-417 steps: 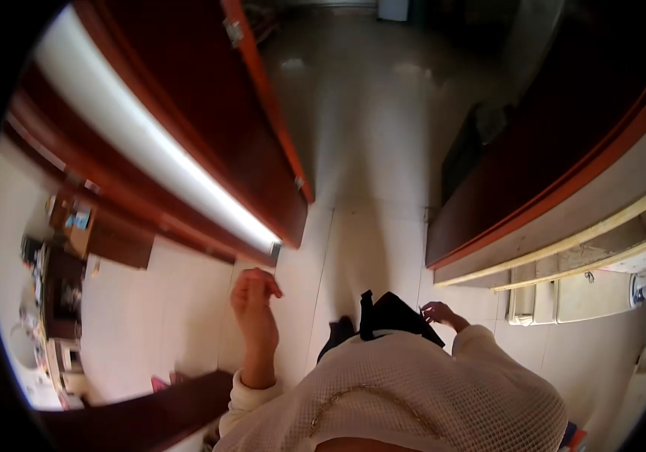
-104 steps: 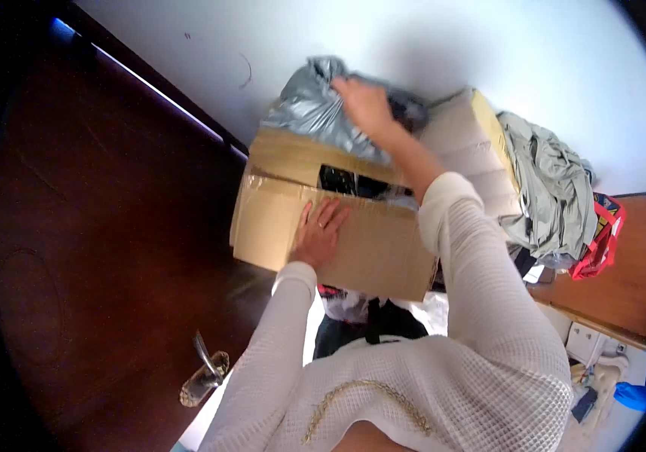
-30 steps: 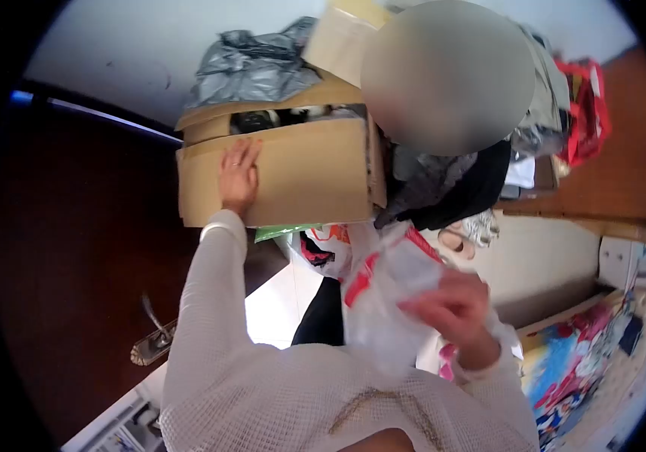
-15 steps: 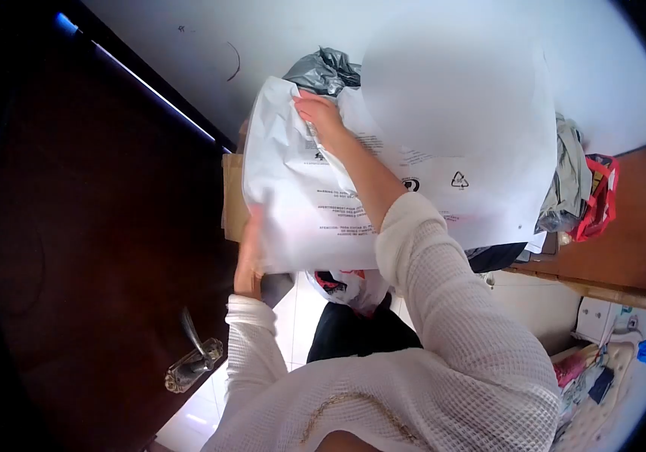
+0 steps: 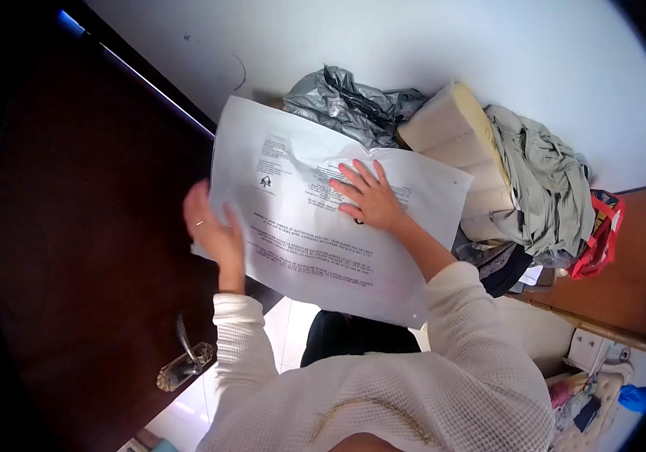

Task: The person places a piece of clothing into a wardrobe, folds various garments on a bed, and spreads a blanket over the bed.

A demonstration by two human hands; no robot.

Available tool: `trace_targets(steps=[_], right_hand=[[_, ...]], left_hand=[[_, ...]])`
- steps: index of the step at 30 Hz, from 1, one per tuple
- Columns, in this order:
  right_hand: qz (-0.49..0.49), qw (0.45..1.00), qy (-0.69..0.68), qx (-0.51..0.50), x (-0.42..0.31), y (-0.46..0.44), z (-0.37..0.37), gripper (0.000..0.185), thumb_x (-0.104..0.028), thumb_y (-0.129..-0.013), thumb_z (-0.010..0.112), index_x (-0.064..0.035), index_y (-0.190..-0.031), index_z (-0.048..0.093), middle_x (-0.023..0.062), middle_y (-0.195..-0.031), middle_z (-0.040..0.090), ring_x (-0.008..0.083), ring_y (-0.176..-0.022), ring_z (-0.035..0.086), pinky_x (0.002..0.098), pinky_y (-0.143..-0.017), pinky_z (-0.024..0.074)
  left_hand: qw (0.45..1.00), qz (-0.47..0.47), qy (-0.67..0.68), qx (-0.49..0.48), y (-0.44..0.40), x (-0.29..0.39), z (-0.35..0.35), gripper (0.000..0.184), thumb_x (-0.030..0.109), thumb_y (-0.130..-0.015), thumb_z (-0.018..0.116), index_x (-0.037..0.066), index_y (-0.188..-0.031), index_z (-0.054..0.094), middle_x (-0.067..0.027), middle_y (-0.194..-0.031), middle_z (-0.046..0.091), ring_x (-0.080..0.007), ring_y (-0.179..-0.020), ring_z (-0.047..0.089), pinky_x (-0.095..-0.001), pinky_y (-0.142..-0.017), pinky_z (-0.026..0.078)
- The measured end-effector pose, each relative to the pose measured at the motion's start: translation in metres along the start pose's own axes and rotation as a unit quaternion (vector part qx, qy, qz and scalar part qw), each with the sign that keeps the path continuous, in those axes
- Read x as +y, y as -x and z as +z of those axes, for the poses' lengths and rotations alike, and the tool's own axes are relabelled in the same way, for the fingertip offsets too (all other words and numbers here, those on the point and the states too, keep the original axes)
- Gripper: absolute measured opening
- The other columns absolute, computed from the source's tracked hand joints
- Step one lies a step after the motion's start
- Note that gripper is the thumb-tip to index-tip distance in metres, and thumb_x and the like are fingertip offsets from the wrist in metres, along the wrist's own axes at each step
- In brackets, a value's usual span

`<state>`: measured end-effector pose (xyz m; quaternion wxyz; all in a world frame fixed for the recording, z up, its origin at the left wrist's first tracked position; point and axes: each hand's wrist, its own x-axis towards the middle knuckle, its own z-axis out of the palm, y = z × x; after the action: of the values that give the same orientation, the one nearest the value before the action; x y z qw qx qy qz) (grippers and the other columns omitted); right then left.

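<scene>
A white plastic bag (image 5: 300, 233) with printed warning text and a recycling mark lies spread in front of my body. My right hand (image 5: 374, 200) rests flat on its upper right part, fingers spread. At the bag's left edge is my left hand (image 5: 216, 230), a ring on one finger, slightly blurred. Its thumb stands apart from the fingers, and no grip on the bag shows. What supports the bag underneath is mostly hidden.
Behind the bag sit a crumpled grey plastic bag (image 5: 338, 102), a pale paper-wrapped pack (image 5: 455, 139) and a grey-green cloth (image 5: 541, 181). A red bag (image 5: 602, 233) lies on the brown wooden surface (image 5: 643, 264). On the left stands a dark door with a handle (image 5: 186, 358).
The white bag has come down and flattened, uncovering the pack behind it. My right hand has shifted right and spread on it; my left hand has moved left and up.
</scene>
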<state>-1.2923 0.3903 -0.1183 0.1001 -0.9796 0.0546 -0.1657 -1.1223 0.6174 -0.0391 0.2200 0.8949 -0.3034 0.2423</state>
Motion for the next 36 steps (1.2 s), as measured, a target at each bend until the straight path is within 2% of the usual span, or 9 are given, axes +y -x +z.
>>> trace_targets(steps=[3, 9, 11, 14, 19, 29, 31, 33, 36], right_hand=[[-0.043, 0.999, 0.013, -0.006, 0.009, -0.003, -0.004, 0.047, -0.036, -0.079, 0.052, -0.0226, -0.124, 0.042, 0.0042, -0.132, 0.033, 0.0232, -0.124, 0.027, 0.0467, -0.1, 0.0197], [0.089, 0.958, -0.228, 0.151, 0.045, -0.046, -0.013, 0.046, -0.027, -0.079, 0.054, -0.0145, -0.122, 0.043, 0.0079, -0.128, 0.037, 0.0281, -0.12, 0.03, 0.0417, -0.097, 0.0263], [0.114, 0.967, -0.069, 0.217, 0.05, -0.093, -0.037, 0.058, -0.027, -0.071, 0.064, -0.0123, -0.122, 0.041, 0.0126, -0.128, 0.035, 0.0317, -0.119, 0.032, 0.0425, -0.092, 0.0323], [0.307, 0.943, -0.09, -0.091, 0.05, -0.128, -0.026, 0.088, -0.031, -0.049, 0.08, -0.0131, -0.124, 0.037, 0.0112, -0.126, 0.039, 0.0297, -0.115, 0.037, 0.0382, -0.087, 0.0378], [0.35, 0.834, -0.421, 0.062, 0.117, -0.175, -0.004, 0.059, -0.013, -0.058, 0.076, -0.0022, -0.111, 0.052, 0.0046, -0.086, 0.06, 0.012, -0.075, 0.053, 0.0247, -0.068, 0.0424], [0.109, 0.951, -0.209, 0.199, 0.008, -0.14, -0.195, 0.043, 0.004, -0.061, 0.052, 0.0002, -0.104, 0.056, 0.0049, -0.092, 0.061, 0.012, -0.082, 0.055, 0.0242, -0.072, 0.0443], [0.142, 0.961, -0.157, 0.176, -0.011, -0.111, -0.154, 0.043, -0.006, -0.06, 0.057, -0.0094, -0.104, 0.056, 0.0112, -0.104, 0.056, 0.0283, -0.098, 0.052, 0.0329, -0.08, 0.0426], [0.175, 0.973, 0.047, 0.144, -0.017, -0.089, -0.077, 0.042, -0.01, -0.066, 0.058, -0.0125, -0.108, 0.052, 0.0092, -0.117, 0.045, 0.0304, -0.11, 0.042, 0.0399, -0.08, 0.0422], [0.26, 0.947, -0.038, 0.185, 0.044, -0.072, 0.045, 0.038, -0.015, -0.073, 0.057, -0.015, -0.11, 0.051, 0.0099, -0.122, 0.038, 0.0312, -0.113, 0.038, 0.0446, -0.084, 0.0409]], left_hand=[[0.94, 0.263, -0.006, -0.217, 0.009, 0.063, 0.019, 0.055, 0.039, -0.076, 0.055, 0.024, -0.127, 0.039, -0.0087, -0.136, 0.027, -0.0382, -0.124, 0.022, -0.0635, -0.094, 0.01], [0.942, 0.179, 0.019, -0.284, 0.042, 0.069, 0.086, 0.051, 0.05, -0.079, 0.047, 0.034, -0.126, 0.037, -0.0055, -0.139, 0.02, -0.0411, -0.126, 0.011, -0.0665, -0.092, 0.008], [0.942, 0.186, 0.006, -0.279, 0.033, 0.071, 0.084, 0.05, 0.051, -0.08, 0.046, 0.034, -0.126, 0.037, -0.0053, -0.139, 0.02, -0.0406, -0.126, 0.012, -0.0666, -0.092, 0.009], [0.944, 0.178, -0.004, -0.279, 0.031, 0.073, 0.086, 0.05, 0.05, -0.08, 0.046, 0.034, -0.127, 0.036, -0.0062, -0.139, 0.019, -0.0398, -0.126, 0.013, -0.0659, -0.092, 0.01], [0.945, 0.169, -0.008, -0.28, 0.034, 0.071, 0.089, 0.051, 0.051, -0.081, 0.044, 0.034, -0.128, 0.034, -0.007, -0.139, 0.017, -0.0394, -0.125, 0.014, -0.0649, -0.093, 0.01], [0.953, 0.137, -0.021, -0.269, 0.034, 0.069, 0.103, 0.054, 0.053, -0.081, 0.04, 0.031, -0.129, 0.033, -0.0067, -0.139, 0.02, -0.0393, -0.125, 0.015, -0.0635, -0.094, 0.01], [0.953, 0.154, -0.007, -0.259, 0.024, 0.072, 0.101, 0.055, 0.051, -0.081, 0.042, 0.028, -0.13, 0.033, -0.0069, -0.138, 0.022, -0.0397, -0.125, 0.016, -0.0624, -0.096, 0.01], [0.803, 0.086, -0.179, -0.562, 0.011, 0.078, 0.094, 0.054, 0.041, -0.079, 0.047, 0.021, -0.128, 0.036, -0.0074, -0.136, 0.027, -0.0381, -0.124, 0.02, -0.0598, -0.097, 0.009], [0.962, 0.157, 0.028, -0.22, 0.042, 0.056, 0.118, 0.053, 0.033, -0.076, 0.05, 0.018, -0.126, 0.04, -0.0078, -0.133, 0.031, -0.0356, -0.123, 0.023, -0.0583, -0.098, 0.008]])
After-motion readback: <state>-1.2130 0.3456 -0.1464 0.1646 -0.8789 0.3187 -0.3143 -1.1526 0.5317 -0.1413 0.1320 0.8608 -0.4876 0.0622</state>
